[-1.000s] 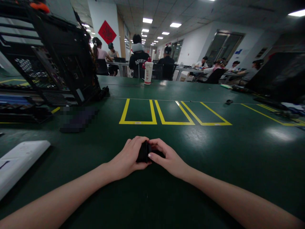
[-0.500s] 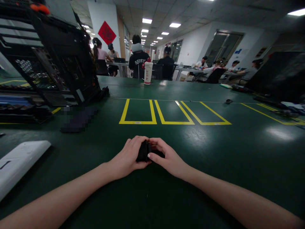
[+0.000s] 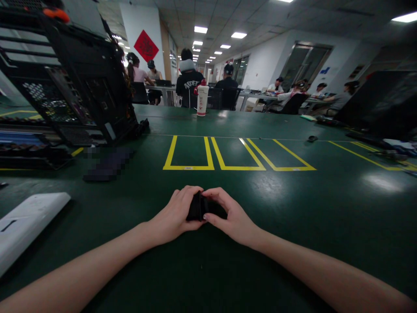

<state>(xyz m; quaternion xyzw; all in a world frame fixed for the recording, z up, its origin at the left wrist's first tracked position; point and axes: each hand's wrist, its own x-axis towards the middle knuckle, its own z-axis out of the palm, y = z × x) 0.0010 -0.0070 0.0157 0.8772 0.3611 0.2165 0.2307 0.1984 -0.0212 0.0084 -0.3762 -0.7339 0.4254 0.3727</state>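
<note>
Right grip point(image 3: 233, 221) slightly widened; black block point(image 3: 194, 209) clasped by left grip point(image 3: 176, 217), right edge lightly pinched by right grip; over counter point(image 3: 202, 278), short of yellow tape point(image 3: 243, 168); judged light, stiff, best held by sides.

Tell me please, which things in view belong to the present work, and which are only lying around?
In the work:
black object, in the left hand
right hand, fingertips at its edge

Apparently just around:
white device
bottle
computer case
small dark item, right
</note>
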